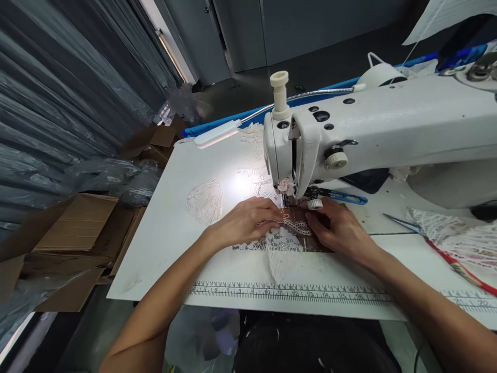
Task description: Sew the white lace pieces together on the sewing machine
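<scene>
Pinching lace (280, 259) in front of the machine (368, 124).
A lace oval (205, 201) is laid out at left; the lace's edge is pinched by the bent fingers of the left hand (252, 220); whether anything is gripped by the curled right hand (341, 228), placed at the lace's right end, cannot be told; scissors (402, 223) are left farther right.

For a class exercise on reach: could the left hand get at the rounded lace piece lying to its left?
Probably yes: the rounded lace piece lies close by on the white tabletop, with nothing visibly blocking the left hand, though that hand is busy at the lace trim.
</scene>
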`<state>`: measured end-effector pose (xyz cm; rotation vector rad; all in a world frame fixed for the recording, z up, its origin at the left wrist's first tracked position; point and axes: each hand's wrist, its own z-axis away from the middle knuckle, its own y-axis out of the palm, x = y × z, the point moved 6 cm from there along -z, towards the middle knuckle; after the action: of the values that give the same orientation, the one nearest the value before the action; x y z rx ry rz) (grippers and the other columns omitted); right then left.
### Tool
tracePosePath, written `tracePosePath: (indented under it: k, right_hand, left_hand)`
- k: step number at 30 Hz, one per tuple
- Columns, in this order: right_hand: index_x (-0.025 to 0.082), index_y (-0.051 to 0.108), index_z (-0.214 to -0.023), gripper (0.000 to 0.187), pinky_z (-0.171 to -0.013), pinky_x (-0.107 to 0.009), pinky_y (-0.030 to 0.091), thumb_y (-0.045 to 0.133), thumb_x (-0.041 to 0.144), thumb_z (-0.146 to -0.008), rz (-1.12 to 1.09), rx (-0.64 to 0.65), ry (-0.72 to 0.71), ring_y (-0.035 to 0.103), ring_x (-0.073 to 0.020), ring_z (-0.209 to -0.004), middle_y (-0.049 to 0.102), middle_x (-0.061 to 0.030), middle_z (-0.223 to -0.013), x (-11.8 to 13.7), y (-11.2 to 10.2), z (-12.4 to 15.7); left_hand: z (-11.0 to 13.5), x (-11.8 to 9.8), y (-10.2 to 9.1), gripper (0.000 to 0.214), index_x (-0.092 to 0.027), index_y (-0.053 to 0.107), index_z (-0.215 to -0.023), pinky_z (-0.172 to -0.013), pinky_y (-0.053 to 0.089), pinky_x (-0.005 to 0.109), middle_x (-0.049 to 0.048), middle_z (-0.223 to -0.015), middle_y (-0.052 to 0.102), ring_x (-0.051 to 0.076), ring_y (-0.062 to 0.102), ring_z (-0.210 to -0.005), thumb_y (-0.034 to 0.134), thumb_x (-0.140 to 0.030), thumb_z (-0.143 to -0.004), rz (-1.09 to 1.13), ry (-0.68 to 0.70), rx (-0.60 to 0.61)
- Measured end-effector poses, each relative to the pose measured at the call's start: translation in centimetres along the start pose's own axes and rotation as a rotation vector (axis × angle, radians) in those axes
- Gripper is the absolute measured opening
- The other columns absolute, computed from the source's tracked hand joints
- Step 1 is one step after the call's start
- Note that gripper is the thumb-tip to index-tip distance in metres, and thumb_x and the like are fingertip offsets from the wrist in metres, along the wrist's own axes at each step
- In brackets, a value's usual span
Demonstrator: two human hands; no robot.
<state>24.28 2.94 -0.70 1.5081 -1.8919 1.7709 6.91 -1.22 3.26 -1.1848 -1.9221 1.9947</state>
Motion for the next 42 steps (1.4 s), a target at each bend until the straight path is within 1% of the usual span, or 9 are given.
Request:
tracePosePath:
  k: [3, 8, 17, 22, 28, 34, 37, 39, 42]
  right_hand:
    - [0.021, 0.065, -0.091, 0.018, -0.066, -0.032, 0.045, 0.048, 0.025, -0.088, -0.011, 0.004, -0.035, 0.060, -0.0185, -0.074, 0.063, -0.0044, -0.084, 0.0, 0.1, 0.0]
    - [0.020, 0.068, -0.091, 0.020, -0.063, -0.033, 0.045, 0.050, 0.027, -0.089, 0.004, 0.039, -0.053, 0.060, -0.0186, -0.069, 0.064, -0.0056, -0.087, -0.3, 0.3, -0.1]
    - [0.020, 0.060, -0.117, 0.035, -0.086, -0.040, 0.050, 0.057, 0.039, -0.088, -0.068, 0.224, -0.171, 0.060, -0.0241, -0.101, 0.061, -0.0106, -0.111, 2.4, 1.1, 0.9]
    - [0.020, 0.062, -0.094, 0.015, -0.076, -0.035, 0.049, 0.051, 0.029, -0.091, -0.165, 0.282, -0.080, 0.061, -0.0189, -0.084, 0.065, -0.0061, -0.094, 2.6, 1.7, 0.9]
    - [0.020, 0.063, -0.091, 0.016, -0.056, -0.027, 0.041, 0.049, 0.026, -0.090, -0.298, 0.406, 0.070, 0.054, -0.0129, -0.061, 0.063, -0.0010, -0.074, 2.7, 1.8, 0.8]
    - [0.019, 0.057, -0.090, 0.015, -0.054, -0.026, 0.044, 0.047, 0.030, -0.091, -0.502, 0.472, 0.180, 0.055, -0.0125, -0.057, 0.055, 0.0018, -0.066, 1.9, 3.4, 0.7]
    - [0.019, 0.051, -0.098, 0.015, -0.055, -0.028, 0.050, 0.047, 0.032, -0.091, -0.655, 0.452, 0.302, 0.060, -0.0137, -0.059, 0.058, -0.0007, -0.075, 1.7, 4.6, 0.6]
    - [0.019, 0.046, -0.104, 0.019, -0.054, -0.029, 0.050, 0.046, 0.032, -0.091, -0.647, 0.443, 0.361, 0.062, -0.0147, -0.059, 0.062, -0.0035, -0.078, 1.8, 5.1, 0.5]
    - [0.017, 0.045, -0.109, 0.022, -0.050, -0.028, 0.043, 0.045, 0.028, -0.090, -0.306, 0.400, 0.292, 0.060, -0.0170, -0.057, 0.063, -0.0041, -0.071, 2.4, 5.1, 0.1]
  left_hand:
    - [-1.2, 0.1, 1.7, 0.019, -0.020, 0.068, -0.107, -0.088, 0.053, 0.032, 0.0071, -0.110, 0.065, 0.018, 0.061, -0.103, 0.061, -0.027, -0.091, 0.113, 0.069, 0.052]
    - [-1.5, 2.0, 3.3, 0.014, -0.020, 0.072, -0.095, -0.078, 0.054, 0.028, 0.0051, -0.096, 0.064, 0.015, 0.062, -0.090, 0.064, -0.028, -0.088, 0.212, -0.061, 0.023]
    - [-1.0, 0.7, 2.2, 0.021, -0.019, 0.065, -0.094, -0.083, 0.049, 0.031, 0.0034, -0.093, 0.065, 0.017, 0.058, -0.095, 0.050, -0.034, -0.096, 0.095, -0.192, 0.114]
    - [-0.3, 0.0, 1.4, 0.025, -0.020, 0.065, -0.100, -0.078, 0.048, 0.029, 0.0038, -0.096, 0.068, 0.017, 0.061, -0.091, 0.053, -0.041, -0.094, 0.108, -0.222, 0.054]
    - [1.1, 0.8, 1.3, 0.027, -0.019, 0.068, -0.097, -0.066, 0.050, 0.025, 0.0030, -0.088, 0.069, 0.013, 0.063, -0.077, 0.068, -0.042, -0.083, 0.414, -0.321, -0.008]
    - [1.9, 1.3, 0.7, 0.027, -0.016, 0.065, -0.090, -0.059, 0.049, 0.022, 0.0063, -0.095, 0.063, 0.010, 0.058, -0.072, 0.051, -0.039, -0.093, 0.557, -0.284, -0.079]
    - [1.2, 1.9, 0.3, 0.034, -0.015, 0.063, -0.097, -0.043, 0.036, 0.019, 0.0025, -0.075, 0.061, 0.006, 0.047, -0.051, 0.042, -0.042, -0.098, 0.506, -0.326, -0.042]
    - [0.1, 2.3, -0.1, 0.035, -0.015, 0.064, -0.099, -0.041, 0.032, 0.019, -0.0002, -0.066, 0.059, 0.006, 0.042, -0.046, 0.042, -0.042, -0.098, 0.381, -0.334, -0.026]
    - [-2.0, 2.7, -0.2, 0.025, -0.017, 0.066, -0.099, -0.050, 0.039, 0.020, 0.0022, -0.079, 0.065, 0.009, 0.054, -0.059, 0.049, -0.034, -0.095, 0.098, -0.261, -0.037]
